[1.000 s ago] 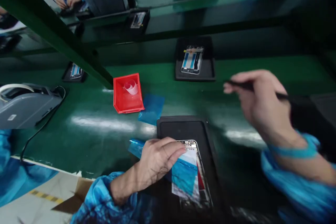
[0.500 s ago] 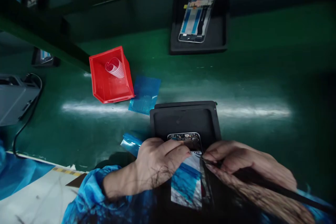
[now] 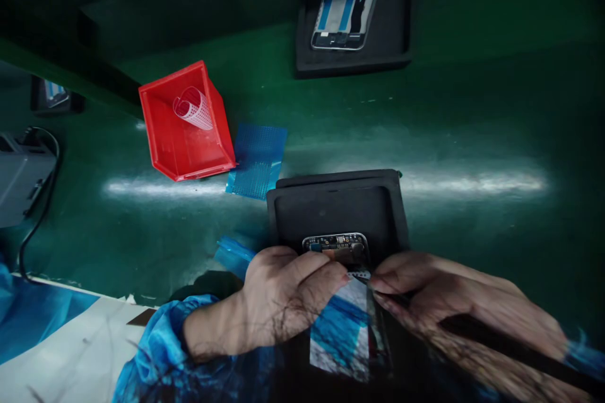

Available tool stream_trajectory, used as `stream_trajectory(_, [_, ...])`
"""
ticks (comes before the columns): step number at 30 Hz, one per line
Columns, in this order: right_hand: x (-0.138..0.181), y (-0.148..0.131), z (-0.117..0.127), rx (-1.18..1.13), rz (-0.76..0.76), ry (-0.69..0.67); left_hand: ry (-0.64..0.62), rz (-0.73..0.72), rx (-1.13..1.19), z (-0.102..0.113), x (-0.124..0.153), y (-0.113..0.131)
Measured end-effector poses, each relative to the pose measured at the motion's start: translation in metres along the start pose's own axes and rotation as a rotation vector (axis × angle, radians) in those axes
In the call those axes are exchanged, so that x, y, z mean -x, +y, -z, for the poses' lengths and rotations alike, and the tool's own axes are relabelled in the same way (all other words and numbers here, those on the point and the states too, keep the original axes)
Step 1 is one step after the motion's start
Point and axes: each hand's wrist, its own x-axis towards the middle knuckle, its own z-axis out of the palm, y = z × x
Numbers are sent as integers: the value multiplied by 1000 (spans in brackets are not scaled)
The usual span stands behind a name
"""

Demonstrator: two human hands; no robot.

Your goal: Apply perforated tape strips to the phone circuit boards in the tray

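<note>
From the head camera, an opened phone (image 3: 336,240) lay in a black tray (image 3: 331,208) in front of the person, with the circuit board at its far end uncovered. The tray sat on another one, whose edge showed behind it. A white sheet with blue bands (image 3: 338,334) covered the phone's middle, its lower part in shadow.

The left hand (image 3: 288,293) reached over the phone from the left, thumb and forefinger close together at the upper end of the sheet. Whether they pinched the sheet or only pressed it down, I could not tell. The right hand (image 3: 449,296) was closed, its fingertips gripping a thin dark tool (image 3: 401,298) whose tip met the sheet's upper right corner, close to the left fingertips.

A piece of blue film (image 3: 234,253) stuck out beyond the left hand. Farther off, a red bin (image 3: 174,151) held a rolled piece of mesh (image 3: 196,110), and a flat blue sheet (image 3: 258,160) lay against its right side. A second phone (image 3: 343,12) lay in a far tray (image 3: 352,63). At the left edge stood a gray machine (image 3: 23,179) with a black cable (image 3: 53,179), all on the green table (image 3: 472,119).
</note>
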Motion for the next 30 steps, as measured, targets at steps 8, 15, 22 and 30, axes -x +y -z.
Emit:
stream_trajectory(8, [-11,4,-7,46,-133,383,-36,6,-11,-1,1,1])
stream_trajectory(15, [-22,3,-12,145,-255,505,-114,20,5,2,-2,1])
stream_trajectory(22, [-22,3,-13,159,-253,478,-134,21,10,2,-2,0])
stream_trajectory(30, [-21,4,-12,184,-127,408,-25,-43,-51,3,-3,0])
